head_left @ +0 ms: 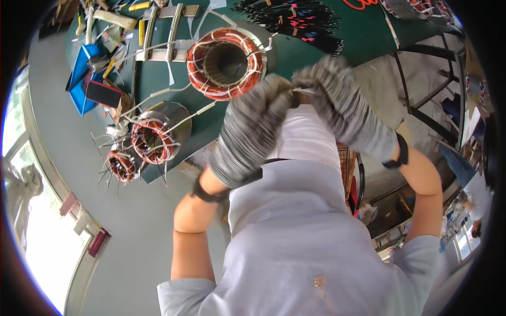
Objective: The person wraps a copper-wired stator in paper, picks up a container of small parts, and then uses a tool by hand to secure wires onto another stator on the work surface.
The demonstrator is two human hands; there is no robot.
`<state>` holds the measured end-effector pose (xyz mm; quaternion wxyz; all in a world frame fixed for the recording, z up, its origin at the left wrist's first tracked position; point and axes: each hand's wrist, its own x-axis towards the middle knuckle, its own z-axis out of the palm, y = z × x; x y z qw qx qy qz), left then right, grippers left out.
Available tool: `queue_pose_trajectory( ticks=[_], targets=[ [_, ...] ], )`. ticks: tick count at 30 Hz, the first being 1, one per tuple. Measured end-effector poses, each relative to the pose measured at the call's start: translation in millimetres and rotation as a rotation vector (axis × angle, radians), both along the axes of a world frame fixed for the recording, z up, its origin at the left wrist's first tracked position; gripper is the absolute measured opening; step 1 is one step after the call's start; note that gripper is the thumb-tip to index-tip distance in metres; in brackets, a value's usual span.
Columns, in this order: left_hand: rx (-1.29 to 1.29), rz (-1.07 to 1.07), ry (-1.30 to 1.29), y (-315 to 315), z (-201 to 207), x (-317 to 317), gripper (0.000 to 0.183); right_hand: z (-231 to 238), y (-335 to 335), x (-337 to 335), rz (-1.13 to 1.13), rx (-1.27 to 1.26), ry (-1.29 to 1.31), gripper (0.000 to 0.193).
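Observation:
Both hands wear grey striped knitted gloves and meet in front of me at the green table's near edge. My left hand (254,124) is closed, its fingertips curled inward. My right hand (345,102) is closed too and almost touches it. Between them shows a small pale piece (302,90), too blurred to name. Just beyond my left hand stands a large motor stator (198,66) with orange-red windings laced in white cord. White sleeved leads run from it to the left. A medium stator (183,120) and a small stator (121,166) lie further left.
Bundles of black wires (316,39) with coloured ends lie at the far side of the green table (363,42). A blue tray (79,100), a phone (104,95), a mallet (116,19) and metal rails (171,34) crowd the left. A black metal frame (429,118) stands right.

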<state>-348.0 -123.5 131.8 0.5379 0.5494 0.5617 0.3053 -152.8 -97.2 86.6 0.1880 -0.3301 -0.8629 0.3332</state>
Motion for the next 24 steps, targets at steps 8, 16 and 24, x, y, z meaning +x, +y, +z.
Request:
queue_pose_trajectory(
  ticks=[8, 16, 24],
  targets=[
    [0.313, -0.372, 0.009, 13, -17, -35, 0.015, -16, 44, -36, -0.062, 0.532, 0.073, 0.040],
    [0.338, 0.071, 0.074, -5, -15, -1, 0.010, -9, -12, -22, -0.160, -0.149, 0.213, 0.028],
    [0.355, -0.388, -0.096, 9, -26, -26, 0.019, -16, 36, -27, -0.026, 0.458, 0.019, 0.032]
  ],
)
